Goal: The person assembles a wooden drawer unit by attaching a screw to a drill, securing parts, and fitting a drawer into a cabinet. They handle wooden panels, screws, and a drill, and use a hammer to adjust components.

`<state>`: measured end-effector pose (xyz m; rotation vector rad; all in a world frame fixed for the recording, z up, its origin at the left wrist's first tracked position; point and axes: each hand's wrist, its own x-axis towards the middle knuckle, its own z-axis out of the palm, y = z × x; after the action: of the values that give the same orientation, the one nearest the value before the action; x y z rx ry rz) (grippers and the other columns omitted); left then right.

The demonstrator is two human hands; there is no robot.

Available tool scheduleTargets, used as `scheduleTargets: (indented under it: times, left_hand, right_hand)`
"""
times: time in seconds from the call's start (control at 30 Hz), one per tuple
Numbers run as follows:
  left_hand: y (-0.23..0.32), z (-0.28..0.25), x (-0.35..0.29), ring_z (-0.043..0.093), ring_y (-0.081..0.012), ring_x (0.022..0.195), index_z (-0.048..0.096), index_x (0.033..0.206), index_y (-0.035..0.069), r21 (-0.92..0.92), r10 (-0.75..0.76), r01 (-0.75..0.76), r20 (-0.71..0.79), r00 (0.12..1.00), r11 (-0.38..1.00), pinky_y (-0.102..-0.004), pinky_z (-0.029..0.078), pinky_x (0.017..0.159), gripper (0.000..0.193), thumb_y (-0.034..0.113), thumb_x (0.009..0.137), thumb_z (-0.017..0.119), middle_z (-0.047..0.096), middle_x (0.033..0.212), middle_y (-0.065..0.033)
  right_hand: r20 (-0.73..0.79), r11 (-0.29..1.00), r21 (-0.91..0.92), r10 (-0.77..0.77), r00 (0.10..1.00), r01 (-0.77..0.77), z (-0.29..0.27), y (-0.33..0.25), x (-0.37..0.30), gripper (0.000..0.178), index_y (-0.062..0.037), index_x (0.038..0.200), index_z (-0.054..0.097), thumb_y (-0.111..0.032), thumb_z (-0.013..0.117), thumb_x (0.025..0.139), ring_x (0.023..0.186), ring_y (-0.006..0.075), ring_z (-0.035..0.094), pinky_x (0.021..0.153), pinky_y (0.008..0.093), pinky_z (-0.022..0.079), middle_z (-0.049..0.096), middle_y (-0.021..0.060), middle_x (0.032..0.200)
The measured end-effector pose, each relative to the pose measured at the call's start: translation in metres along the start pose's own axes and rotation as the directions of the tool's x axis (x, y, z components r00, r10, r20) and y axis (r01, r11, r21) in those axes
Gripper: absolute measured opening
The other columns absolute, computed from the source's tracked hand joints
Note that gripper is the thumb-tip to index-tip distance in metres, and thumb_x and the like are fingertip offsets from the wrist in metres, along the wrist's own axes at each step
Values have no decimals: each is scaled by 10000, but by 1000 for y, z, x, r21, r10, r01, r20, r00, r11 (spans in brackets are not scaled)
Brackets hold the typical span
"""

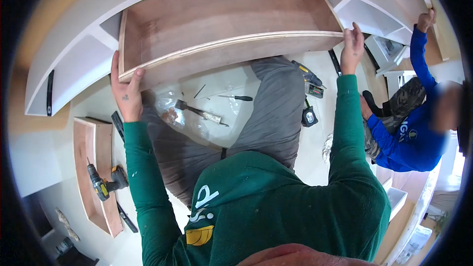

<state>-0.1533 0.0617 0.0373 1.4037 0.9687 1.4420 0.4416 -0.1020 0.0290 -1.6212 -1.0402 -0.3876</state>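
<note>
A wide wooden drawer box (236, 44) sits partly inside the opening of a white cabinet (74, 76), its plywood front edge toward me. My left hand (127, 91) grips the drawer's near left corner, thumb on the front face and fingers along the side. At the near right corner, my right hand (352, 49) is closed round the drawer's end, fingertips raised above its edge. Between my legs on the floor lie a hammer (199, 113), a screwdriver (236, 98) and clear plastic bags (170, 108).
At left, a cordless drill (106, 182) rests on a smaller wooden drawer (93, 143). By my right leg are another power tool (308, 74) and a tape measure (309, 116). A person in a blue top (409, 138) sits at right, one hand raised to a panel.
</note>
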Motion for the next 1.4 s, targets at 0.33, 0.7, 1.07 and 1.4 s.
scheduleTargets:
  times: [0.33, 0.7, 1.07, 1.4]
  left_hand:
    - [-26, -14, 12, 601, -330, 1248, 381, 1494, -110, 367, 149, -87, -143, 978, 926, -395, 501, 1052, 1188, 465, 636, 968, 546, 1433, -250]
    - [-88, -18, -57, 602, -344, 1255, 402, 1488, -72, -5, -181, 191, -355, 917, 981, -430, 493, 1050, 1104, 478, 692, 934, 613, 1340, -263]
    - [-101, -17, -17, 588, -404, 1213, 476, 1359, -16, 116, -153, 241, -500, 852, 964, -461, 499, 1009, 1089, 579, 579, 949, 564, 1324, -229]
    - [-93, -18, -21, 595, -349, 1171, 511, 1238, -12, 173, -112, 216, -469, 876, 961, -447, 502, 985, 975, 543, 580, 968, 583, 1221, -199]
  right_hand:
    - [617, 749, -118, -460, 639, 653, 99, -169, -42, 632, -147, 1358, 649, -447, 815, 828, 1340, 343, 539, 1168, 592, 313, 608, 138, 1407]
    - [664, 764, -108, -421, 618, 636, 104, -164, -62, 391, -8, 1176, 675, -310, 744, 938, 982, 350, 632, 873, 446, 474, 672, 166, 1032]
    - [697, 897, -44, -288, 656, 440, 136, -152, -43, 355, 51, 1111, 672, -270, 730, 970, 872, 241, 612, 778, 363, 482, 636, 154, 955]
    - [650, 852, -68, -357, 671, 519, 139, -153, -45, 366, 17, 1058, 695, -335, 743, 970, 762, 152, 527, 692, 307, 446, 609, 50, 871]
